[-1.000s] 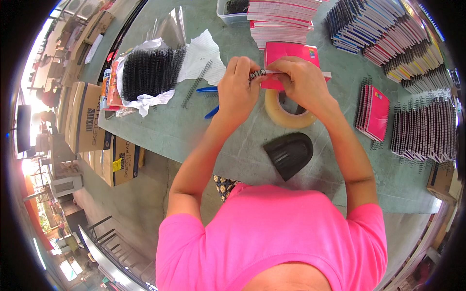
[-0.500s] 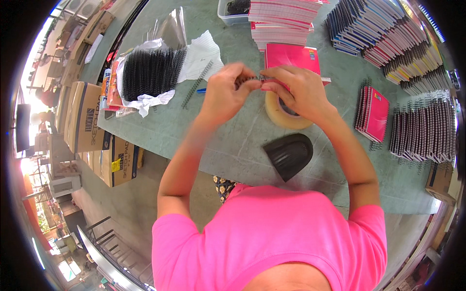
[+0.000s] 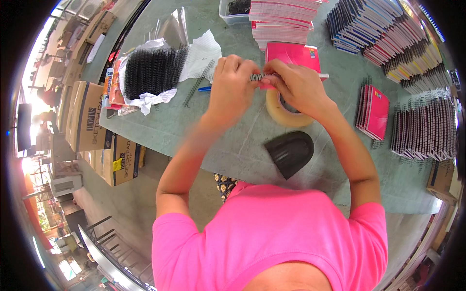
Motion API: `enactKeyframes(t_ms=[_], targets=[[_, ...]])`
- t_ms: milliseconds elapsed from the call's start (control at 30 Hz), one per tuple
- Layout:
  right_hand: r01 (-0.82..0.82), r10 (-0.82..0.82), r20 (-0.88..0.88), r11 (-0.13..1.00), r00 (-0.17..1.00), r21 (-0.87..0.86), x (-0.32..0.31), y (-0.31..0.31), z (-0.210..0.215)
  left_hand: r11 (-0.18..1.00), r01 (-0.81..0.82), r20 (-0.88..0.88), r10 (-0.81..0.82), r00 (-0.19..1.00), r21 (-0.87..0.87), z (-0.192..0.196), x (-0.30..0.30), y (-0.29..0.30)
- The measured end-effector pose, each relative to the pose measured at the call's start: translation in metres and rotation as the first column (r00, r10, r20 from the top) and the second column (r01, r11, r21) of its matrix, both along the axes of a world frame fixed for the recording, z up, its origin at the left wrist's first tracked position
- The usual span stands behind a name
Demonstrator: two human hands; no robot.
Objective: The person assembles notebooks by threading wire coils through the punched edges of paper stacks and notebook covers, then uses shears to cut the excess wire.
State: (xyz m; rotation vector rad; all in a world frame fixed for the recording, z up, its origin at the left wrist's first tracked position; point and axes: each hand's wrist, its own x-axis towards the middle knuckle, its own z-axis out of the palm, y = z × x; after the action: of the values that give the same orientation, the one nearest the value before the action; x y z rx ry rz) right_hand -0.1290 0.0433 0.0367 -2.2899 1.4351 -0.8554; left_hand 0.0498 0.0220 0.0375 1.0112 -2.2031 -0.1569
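Between my hands runs a black spiral binding coil (image 3: 256, 77), lying along the near edge of a pink-covered notebook (image 3: 291, 54). My left hand (image 3: 233, 87) is closed, its fingers pinching the coil's left end. My right hand (image 3: 300, 89) is closed with thumb and fingers on the notebook's near edge, where the coil meets it; its palm hides part of that edge. Just below the right hand lies a wide roll of clear tape (image 3: 276, 112). Left of my left hand are a loose coil (image 3: 198, 83) and a blue pen (image 3: 205, 89), partly covered by that hand.
A bundle of black coils (image 3: 150, 72) rests on white paper at left. Unbound pink books (image 3: 281, 31) are stacked behind the notebook. Bound notebooks (image 3: 359, 29) fill the right side, near a small pink pile (image 3: 374, 111). A dark rounded object (image 3: 291, 153) lies near the table's front edge.
My left hand has turned and shifted slightly right and down, its fingers curling more around the coil. The right hand stays at the notebook edge with little movement.
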Motion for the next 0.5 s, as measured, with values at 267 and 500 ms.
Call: enactKeyframes(t_ms=[267, 500], targets=[[-0.021, 0.041, 0.22, 0.995, 0.975, -0.093, 0.005, -0.005, -0.01, 0.895, 0.182, 0.25, -0.301, 0.92, 0.407, -0.067, -0.038, 0.117], [0.152, -0.171, 0.108, 0.975, 0.979, 0.164, -0.054, -0.005, 0.005, 0.968, 0.04, -0.281, 0.032, 0.959, 0.248, 0.011, -0.007, 0.053]])
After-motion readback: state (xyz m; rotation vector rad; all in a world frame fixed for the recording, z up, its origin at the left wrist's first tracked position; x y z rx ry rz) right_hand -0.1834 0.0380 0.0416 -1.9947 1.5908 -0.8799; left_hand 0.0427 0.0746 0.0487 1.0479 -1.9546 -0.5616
